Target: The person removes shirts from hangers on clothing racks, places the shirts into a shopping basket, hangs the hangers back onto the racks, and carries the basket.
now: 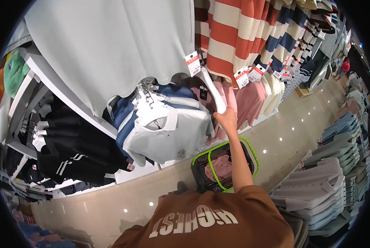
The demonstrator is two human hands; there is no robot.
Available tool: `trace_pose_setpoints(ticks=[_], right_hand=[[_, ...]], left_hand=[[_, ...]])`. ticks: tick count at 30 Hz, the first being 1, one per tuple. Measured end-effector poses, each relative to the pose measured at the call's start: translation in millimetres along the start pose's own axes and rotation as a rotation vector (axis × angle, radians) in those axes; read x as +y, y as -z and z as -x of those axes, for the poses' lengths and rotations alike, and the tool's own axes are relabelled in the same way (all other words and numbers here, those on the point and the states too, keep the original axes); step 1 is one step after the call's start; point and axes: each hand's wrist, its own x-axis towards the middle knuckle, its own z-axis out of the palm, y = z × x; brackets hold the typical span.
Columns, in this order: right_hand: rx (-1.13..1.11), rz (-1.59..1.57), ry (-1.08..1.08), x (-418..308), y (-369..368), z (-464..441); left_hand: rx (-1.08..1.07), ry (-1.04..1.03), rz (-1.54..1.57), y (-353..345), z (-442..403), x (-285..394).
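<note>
The right hand (227, 120) is closed around the lower end of a smooth, curved white hanger (213, 91), whose slim tip seems to suit a one-handed hold, while the left hand is out of sight. Just beyond hang soft pink garments (249, 103) and a boldly striped red-and-cream top (224, 35) in loose folds, their stiff price tags (241, 77) dangling outward, probably for easy reading. Left of the hand, a pale collared shirt (168, 138) faces the aisle, presumably for display; below, a perforated black basket (198, 169) with a lime-green rim holds a crumpled pink cloth (219, 167).
</note>
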Motion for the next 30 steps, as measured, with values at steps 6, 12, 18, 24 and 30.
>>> trace_pose_setpoints(ticks=[6, 12, 18, 24, 30], right_hand=[[-0.054, 0.058, -0.041, 2.8, -27.1, -23.8], [-0.004, 0.05, -0.065, 23.0, -37.6, -22.1], [-0.025, -0.017, 0.155, 89.3, -68.2, -14.4], [-0.527, 0.01, 0.02, 207.1, -93.6, 42.6], [-0.654, -0.01, -0.335, 311.4, -100.7, 154.7]], left_hand=[[0.025, 0.011, 0.053, -0.1, 0.7, -2.7], [0.028, 0.005, 0.059, -2.5, -5.7, -8.3], [0.02, -0.013, 0.047, -7.6, -14.9, -7.0], [0.006, -0.029, 0.029, -13.6, -19.0, -4.7], [-0.005, -0.051, 0.006, -15.5, -25.8, -16.5]])
